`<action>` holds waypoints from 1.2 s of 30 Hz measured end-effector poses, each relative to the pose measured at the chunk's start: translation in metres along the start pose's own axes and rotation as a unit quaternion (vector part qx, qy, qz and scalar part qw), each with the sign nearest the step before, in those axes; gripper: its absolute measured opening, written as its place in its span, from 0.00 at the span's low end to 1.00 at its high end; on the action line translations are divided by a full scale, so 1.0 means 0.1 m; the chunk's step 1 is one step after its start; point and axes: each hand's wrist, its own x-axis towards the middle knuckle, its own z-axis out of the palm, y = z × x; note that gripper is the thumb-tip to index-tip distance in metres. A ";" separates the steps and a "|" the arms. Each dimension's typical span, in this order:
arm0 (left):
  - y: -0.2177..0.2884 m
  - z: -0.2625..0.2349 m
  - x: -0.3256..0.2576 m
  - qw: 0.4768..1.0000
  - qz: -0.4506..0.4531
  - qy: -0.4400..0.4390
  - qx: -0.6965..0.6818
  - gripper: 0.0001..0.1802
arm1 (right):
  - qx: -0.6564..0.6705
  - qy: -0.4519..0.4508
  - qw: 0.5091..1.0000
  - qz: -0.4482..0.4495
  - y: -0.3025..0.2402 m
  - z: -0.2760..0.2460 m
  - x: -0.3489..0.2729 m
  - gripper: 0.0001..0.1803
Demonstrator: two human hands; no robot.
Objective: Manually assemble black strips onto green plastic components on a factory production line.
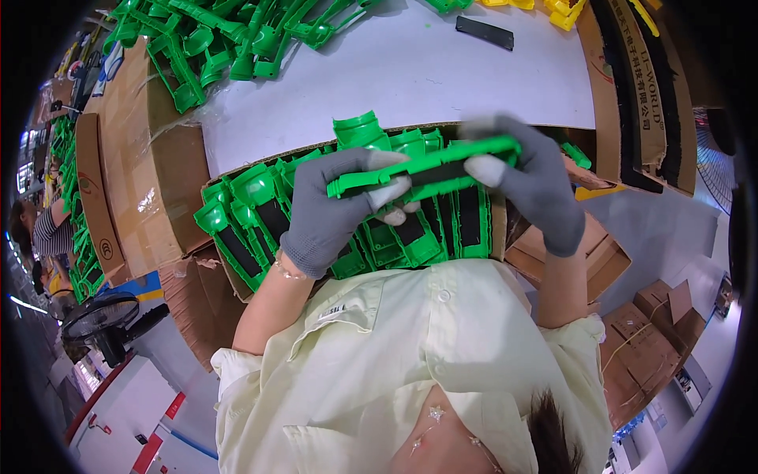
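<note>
While both gloved hands were up over the carton, the piece in hand was one long green plastic moulding (430, 160) with a black strip set along its length. It was held level and crosswise, clear of the rows below.

- Left hand (328, 209): grey knit glove, closed round the moulding's left end, fingers curled over the top edge, thumb underneath.
- Right hand (537, 182): same glove, pinched shut on the right end, white fingertip pressed at the end of the black strip.
- Below the grip: an open cardboard carton (230, 272) packed with like green mouldings (260, 197) standing on edge in rows, each showing its black insert.
- Beyond the grip: a white table (410, 71) with a loose heap of green parts (229, 39) and a flat black strip (484, 32) lying apart. A few yellow parts (564, 9) sat at the far right corner.

Judgement: the step looked like seating or checking the black strip on this one moulding, above the packed carton. Whether the strip was fully home could not be told. A move onward would call for keeping both ends level, turning the piece on edge to match the rows, and finding a free slot among them without knocking neighbours askew.
</note>
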 end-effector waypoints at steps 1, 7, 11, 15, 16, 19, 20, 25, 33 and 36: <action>-0.01 -0.01 -0.01 1.000 -0.014 0.008 0.004 0.13 | 0.034 -0.081 0.990 0.108 -0.08 -0.03 -0.03 0.12; -0.01 -0.06 -0.12 0.997 0.011 0.047 0.061 0.11 | -0.016 -0.133 0.989 0.062 0.00 0.11 -0.23 0.08; 0.35 -0.26 -0.17 0.996 -0.005 -0.002 0.093 0.09 | -0.036 -0.138 0.989 0.048 0.00 0.19 -0.27 0.16; 0.93 -1.06 -0.45 0.964 0.077 0.010 0.256 0.10 | 0.059 -0.080 0.993 0.060 -0.06 0.17 -0.23 0.26; 1.10 -1.20 -0.70 0.942 0.085 0.048 0.320 0.10 | 0.073 -0.080 0.993 0.054 -0.03 0.12 -0.20 0.25; 1.43 -1.40 -0.94 0.880 -0.179 0.023 0.440 0.09 | 0.118 -0.073 0.986 0.097 0.00 0.08 -0.20 0.24; 1.35 -1.37 -0.91 0.850 -0.214 0.041 0.480 0.10 | 0.114 -0.081 0.985 0.106 0.00 0.10 -0.21 0.23; 0.78 -1.58 -0.61 0.754 -0.090 -0.001 0.651 0.22 | 0.107 -0.105 0.981 0.121 0.09 0.15 -0.14 0.22; 0.91 -1.73 0.70 0.493 0.325 0.137 0.795 0.22 | -0.052 -0.039 0.992 0.107 0.36 -0.11 0.40 0.16; 0.56 -1.81 1.13 0.368 0.373 0.022 0.851 0.23 | -0.119 -0.019 0.987 0.107 0.53 -0.23 0.62 0.16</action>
